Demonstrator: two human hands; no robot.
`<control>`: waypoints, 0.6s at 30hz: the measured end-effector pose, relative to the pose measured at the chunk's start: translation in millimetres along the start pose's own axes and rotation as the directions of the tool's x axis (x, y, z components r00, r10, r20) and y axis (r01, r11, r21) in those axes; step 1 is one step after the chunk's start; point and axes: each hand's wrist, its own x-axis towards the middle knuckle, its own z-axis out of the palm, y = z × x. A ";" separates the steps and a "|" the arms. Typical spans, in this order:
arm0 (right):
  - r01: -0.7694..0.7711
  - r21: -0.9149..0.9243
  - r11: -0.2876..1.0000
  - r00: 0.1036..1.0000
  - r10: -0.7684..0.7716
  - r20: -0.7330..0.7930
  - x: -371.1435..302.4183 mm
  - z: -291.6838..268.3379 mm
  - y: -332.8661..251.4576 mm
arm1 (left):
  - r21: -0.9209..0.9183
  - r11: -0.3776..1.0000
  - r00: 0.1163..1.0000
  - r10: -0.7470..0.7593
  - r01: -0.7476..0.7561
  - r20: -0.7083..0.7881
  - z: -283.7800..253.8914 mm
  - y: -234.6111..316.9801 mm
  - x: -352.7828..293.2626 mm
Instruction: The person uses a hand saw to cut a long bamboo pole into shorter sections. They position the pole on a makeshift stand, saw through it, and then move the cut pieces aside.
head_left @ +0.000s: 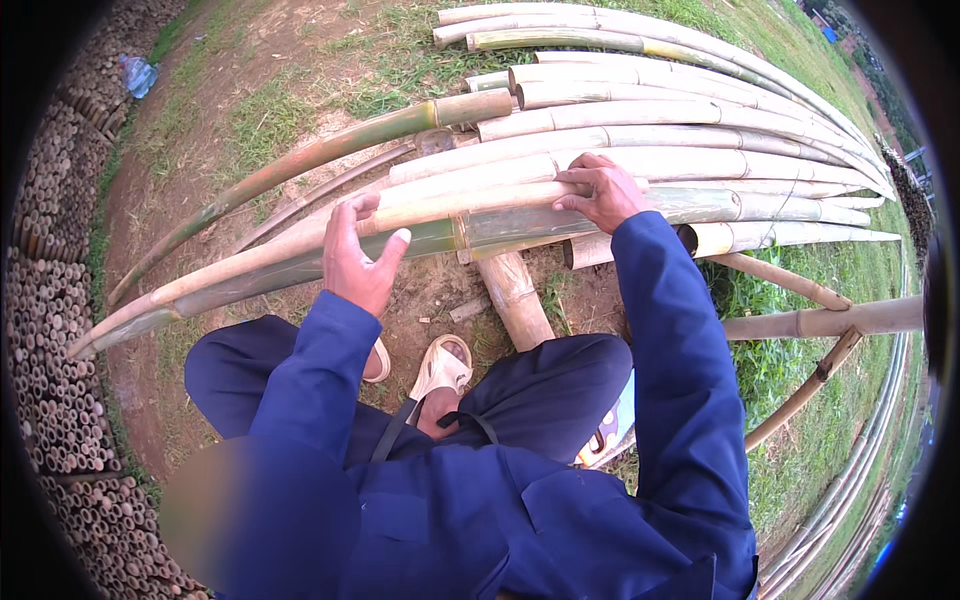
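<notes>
A long, pale bamboo strip [470,206] runs across in front of me, along the top of a green bamboo pole [515,229]. My left hand [362,262] rests on both, fingers over the strip and thumb spread apart from them. With fingers and thumb bent over its two edges, my right hand [607,193] grips the strip farther right. Beneath the green pole, a short thick bamboo piece [515,300] reaches toward my knees. Whether the strip is joined to the green pole cannot be made out.
Several bamboo poles [690,112] lie side by side beyond my hands and to the right. A brownish-green pole [290,170] curves off leftward. At right stands a bamboo support frame [800,322]. Stacked bamboo pieces [60,370] line the far left, near a blue plastic bag [138,76].
</notes>
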 end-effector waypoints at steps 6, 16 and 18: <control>-0.091 0.011 0.996 0.996 0.091 0.022 1.4 20.7 2.9 | 0.505 0.808 0.890 0.050 -0.303 0.454 27.1 2.2 48.2; -0.053 -0.061 0.997 0.962 0.034 -0.272 -37.0 20.4 12.8 | 0.501 0.787 0.806 -0.010 -0.359 0.592 41.7 -39.3 56.2; -0.150 0.014 0.989 0.904 0.143 -0.403 -68.0 -4.2 -4.0 | 0.518 0.777 0.799 -0.034 -0.357 0.600 42.3 -37.7 51.6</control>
